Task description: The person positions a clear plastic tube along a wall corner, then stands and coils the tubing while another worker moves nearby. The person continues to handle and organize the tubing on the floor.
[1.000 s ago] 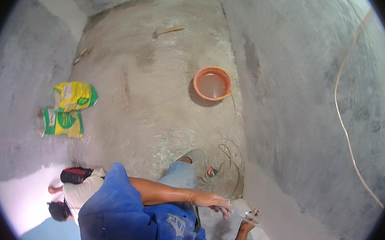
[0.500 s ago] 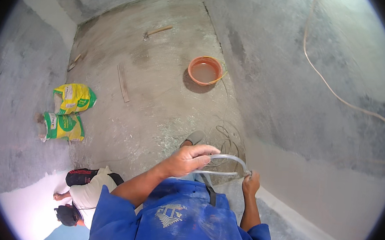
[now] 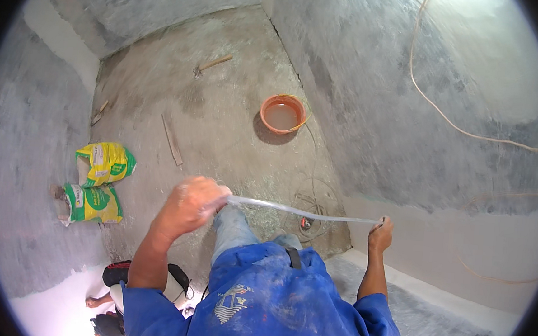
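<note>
A clear, pale plastic tube (image 3: 279, 206) stretches nearly level across the front of my body, between my two hands. My left hand (image 3: 195, 201) is closed around its left part, slightly smeared by motion. At the other end, my right hand (image 3: 380, 234) grips the tube near the wall on the right, with its fingers closed. Below the tube, a coil of thin cord (image 3: 313, 203) lies on the floor, with a small red and dark object (image 3: 306, 223) among it.
An orange bucket (image 3: 264, 123) of cloudy liquid stands ahead. Two yellow-green bags (image 3: 107, 203) lean by the left wall. A wooden strip (image 3: 172, 139), a wooden-handled hammer-like tool (image 3: 215, 62) and another tool (image 3: 100, 112) lie on the floor. A person (image 3: 113, 301) crouches at lower left.
My hands have moved apart, the left one leftward and the right one rightward. The tube, looped before, is now drawn out almost straight. My view has shifted a little.
</note>
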A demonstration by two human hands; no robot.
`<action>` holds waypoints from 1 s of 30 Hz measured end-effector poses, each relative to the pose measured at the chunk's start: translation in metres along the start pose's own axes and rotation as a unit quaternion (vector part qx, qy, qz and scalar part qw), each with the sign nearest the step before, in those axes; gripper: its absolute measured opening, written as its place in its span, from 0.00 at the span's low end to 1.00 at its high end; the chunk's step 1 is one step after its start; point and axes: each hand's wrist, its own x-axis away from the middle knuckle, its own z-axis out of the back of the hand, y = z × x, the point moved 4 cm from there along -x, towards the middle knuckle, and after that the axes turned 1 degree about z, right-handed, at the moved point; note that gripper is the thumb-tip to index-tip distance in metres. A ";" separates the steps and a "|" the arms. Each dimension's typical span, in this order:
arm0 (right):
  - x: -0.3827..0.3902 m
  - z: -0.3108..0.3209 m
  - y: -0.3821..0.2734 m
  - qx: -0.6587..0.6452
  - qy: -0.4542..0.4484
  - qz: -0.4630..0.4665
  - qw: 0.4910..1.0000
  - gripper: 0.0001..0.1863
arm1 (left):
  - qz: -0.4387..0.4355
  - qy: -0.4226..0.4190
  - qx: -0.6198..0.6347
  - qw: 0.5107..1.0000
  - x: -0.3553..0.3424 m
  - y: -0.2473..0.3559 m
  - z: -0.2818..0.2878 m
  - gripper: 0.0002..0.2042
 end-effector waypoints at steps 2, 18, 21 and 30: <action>-0.007 -0.008 -0.014 0.006 -0.013 -0.034 0.999 0.09 | -0.017 0.061 -0.096 0.993 -0.009 -0.027 0.042 0.10; 0.027 -0.056 -0.179 -0.095 0.050 -0.177 0.978 0.16 | 0.141 0.203 0.571 0.783 -0.140 -0.260 0.159 0.16; 0.050 -0.073 -0.182 -0.064 0.045 -0.194 0.978 0.15 | 0.144 0.170 0.745 0.629 -0.186 -0.275 0.154 0.17; 0.019 -0.143 -0.232 -0.089 0.028 -0.333 0.938 0.11 | 0.240 0.189 0.732 0.609 -0.319 -0.388 0.217 0.20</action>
